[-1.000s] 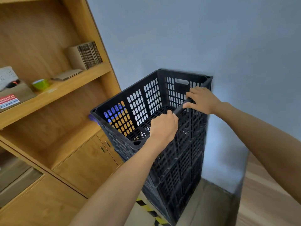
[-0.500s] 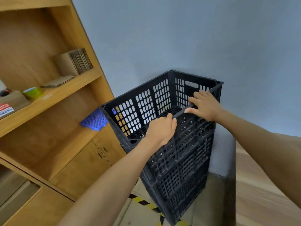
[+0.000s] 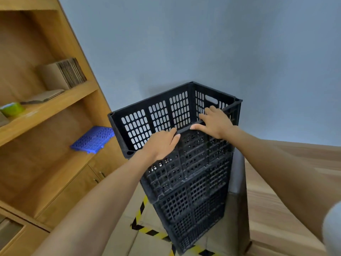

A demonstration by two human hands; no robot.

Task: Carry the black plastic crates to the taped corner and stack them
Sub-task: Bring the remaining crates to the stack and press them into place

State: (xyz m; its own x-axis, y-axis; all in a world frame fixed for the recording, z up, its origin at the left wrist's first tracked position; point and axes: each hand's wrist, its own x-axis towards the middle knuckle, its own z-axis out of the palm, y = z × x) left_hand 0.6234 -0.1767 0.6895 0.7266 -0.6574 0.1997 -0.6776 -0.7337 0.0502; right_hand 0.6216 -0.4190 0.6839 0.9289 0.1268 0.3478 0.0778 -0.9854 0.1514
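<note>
Both hands had flattened on the top crate (image 3: 166,115) rim: left hand (image 3: 162,143) and right hand (image 3: 215,122) fingers now lay open, unclamped.

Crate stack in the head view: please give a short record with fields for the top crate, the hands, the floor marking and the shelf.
top crate: black top crate, empty, sitting on the stack
left hand: left hand on the near rim
right hand: right hand on the near rim
floor marking: yellow-black tape at the stack's base
shelf: blue plastic grid beside the stack
</note>
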